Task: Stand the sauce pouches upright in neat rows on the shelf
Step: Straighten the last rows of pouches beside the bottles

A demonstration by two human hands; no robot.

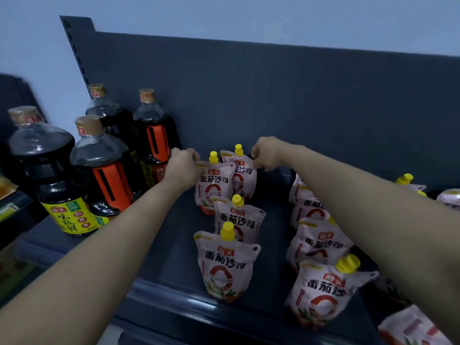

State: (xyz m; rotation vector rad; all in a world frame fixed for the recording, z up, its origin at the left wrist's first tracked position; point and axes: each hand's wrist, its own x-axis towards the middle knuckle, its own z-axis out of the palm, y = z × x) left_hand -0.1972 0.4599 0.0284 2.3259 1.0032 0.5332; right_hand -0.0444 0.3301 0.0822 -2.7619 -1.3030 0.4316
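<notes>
Several pink-white sauce pouches with yellow caps stand upright on the dark shelf [174,247] in two rows. The left row runs from a front pouch [225,270] past a middle pouch [239,221] to two rear ones. My left hand [184,168] pinches the top left corner of the rear-left pouch [214,189]. My right hand [267,154] pinches the top right corner of the rearmost pouch [242,175]. The right row, with its front pouch [323,292], is partly hidden behind my right forearm.
Several large dark soy sauce bottles [109,180] stand at the left of the shelf, close to my left hand. The dark back panel [273,95] rises behind the pouches. More pouches [408,183] lie at the far right, and one [415,329] at the bottom right corner.
</notes>
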